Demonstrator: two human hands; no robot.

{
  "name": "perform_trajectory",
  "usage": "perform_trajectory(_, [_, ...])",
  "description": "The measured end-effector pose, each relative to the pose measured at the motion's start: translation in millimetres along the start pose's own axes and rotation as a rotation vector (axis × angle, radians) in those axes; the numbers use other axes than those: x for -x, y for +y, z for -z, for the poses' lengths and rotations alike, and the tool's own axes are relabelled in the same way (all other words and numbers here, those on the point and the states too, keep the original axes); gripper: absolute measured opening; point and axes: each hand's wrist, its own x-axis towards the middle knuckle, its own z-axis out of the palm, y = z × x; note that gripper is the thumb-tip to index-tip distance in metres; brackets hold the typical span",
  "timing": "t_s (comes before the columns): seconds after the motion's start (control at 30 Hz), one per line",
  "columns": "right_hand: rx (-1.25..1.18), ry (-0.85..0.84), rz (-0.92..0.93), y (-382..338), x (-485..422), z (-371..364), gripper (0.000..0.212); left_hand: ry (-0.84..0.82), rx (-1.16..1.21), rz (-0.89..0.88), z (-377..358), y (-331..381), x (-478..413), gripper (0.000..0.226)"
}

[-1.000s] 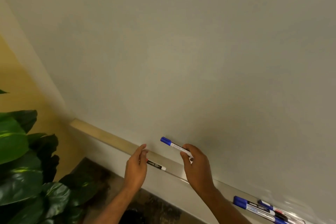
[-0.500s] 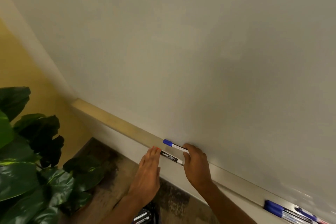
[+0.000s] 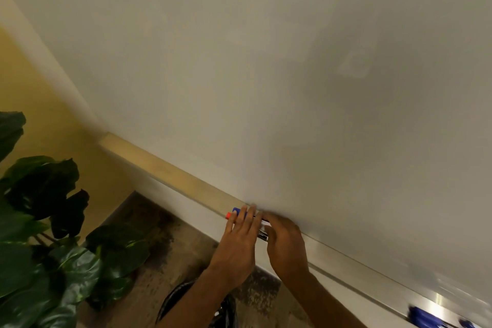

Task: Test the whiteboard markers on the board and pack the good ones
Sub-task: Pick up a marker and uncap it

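Your hands meet at the marker tray (image 3: 346,267) along the bottom edge of the whiteboard (image 3: 266,74). The two markers (image 3: 262,232) you are working with lie there side by side, along the tray.

- **Right hand:** your right hand (image 3: 286,245) has its fingers curled over the barrels from the board side, clenched on them. This looks meant to keep the pair together and stop them rolling off the tray. I cannot tell whether it grips one barrel or both.
- **Left hand:** your left hand (image 3: 239,242) lies flat over the capped ends with its fingers (image 3: 246,221) straight and released, grasping nothing. A blue cap (image 3: 236,210) and a red cap (image 3: 228,215) poke out beyond the fingertips. That flat hand appears to square the ends up so the two can be taken as one bundle.
- **Caps:** both are on, so I judge neither marker is about to write; gathering seems the likelier step.
- **Other markers:** more blue markers (image 3: 420,313) sit well apart at the tray's far right, blurred.
- **Container:** a dark container (image 3: 181,301) shows low between your forearms. It may be where the good ones go, but its contents are unclear.
- **Plant:** a leafy plant (image 3: 40,221) stands to your left, clear of your hands.
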Motion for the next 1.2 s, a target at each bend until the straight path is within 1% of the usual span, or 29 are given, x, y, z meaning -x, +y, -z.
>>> perform_trajectory(0.1, [0.052, -0.001, 0.029, 4, -1, -2, 0.038, -0.048, -0.046, 0.03, 1, -1, -1, 0.064])
perform_trajectory(0.2, [0.084, -0.02, 0.026, 8, 0, -3, 0.034, -0.039, -0.107, 0.027, 2, 0, 1, 0.062])
perform_trajectory(0.3, [0.095, -0.024, 0.035, 16, 2, -2, 0.028, -0.038, -0.118, 0.027, -3, -1, 2, 0.061])
perform_trajectory(0.37, [0.082, 0.034, 0.058, 17, 8, 6, 0.024, 0.009, -0.069, 0.024, -10, -4, -1, 0.058])
perform_trajectory(0.43, [0.052, 0.107, 0.088, 18, 17, 18, 0.04, 0.046, -0.05, -0.006, -11, -6, 0, 0.055])
perform_trajectory(0.47, [0.043, 0.148, 0.101, 18, 21, 24, 0.038, 0.059, -0.056, -0.009, -14, -7, 1, 0.055])
perform_trajectory(0.53, [0.051, 0.231, 0.126, 23, 33, 36, 0.024, 0.03, -0.015, 0.019, -14, -4, 3, 0.06])
perform_trajectory(0.57, [0.061, 0.261, 0.131, 28, 40, 40, 0.023, 0.03, 0.008, 0.026, -14, 0, 5, 0.064])
perform_trajectory(0.67, [0.092, 0.245, 0.127, 44, 62, 58, 0.032, 0.082, 0.027, 0.02, -11, 15, 12, 0.065])
perform_trajectory(0.77, [0.132, 0.22, 0.088, 63, 87, 78, 0.038, 0.094, 0.053, -0.019, -11, 37, 18, 0.066])
perform_trajectory(0.87, [0.158, 0.24, 0.04, 78, 109, 104, 0.037, 0.097, 0.135, -0.089, -6, 68, 27, 0.068])
perform_trajectory(0.97, [0.188, 0.255, -0.009, 93, 129, 128, 0.035, 0.125, 0.186, -0.143, -5, 101, 33, 0.082])
perform_trajectory(1.0, [0.195, 0.253, -0.029, 98, 135, 136, 0.036, 0.143, 0.206, -0.155, -5, 112, 35, 0.082])
perform_trajectory(1.13, [0.238, 0.243, -0.087, 119, 158, 166, 0.051, 0.177, 0.21, -0.205, -14, 147, 37, 0.068])
perform_trajectory(1.17, [0.252, 0.242, -0.101, 125, 163, 173, 0.049, 0.187, 0.194, -0.214, -16, 154, 38, 0.068])
perform_trajectory(1.2, [0.264, 0.246, -0.122, 133, 168, 179, 0.04, 0.199, 0.183, -0.222, -18, 162, 38, 0.068])
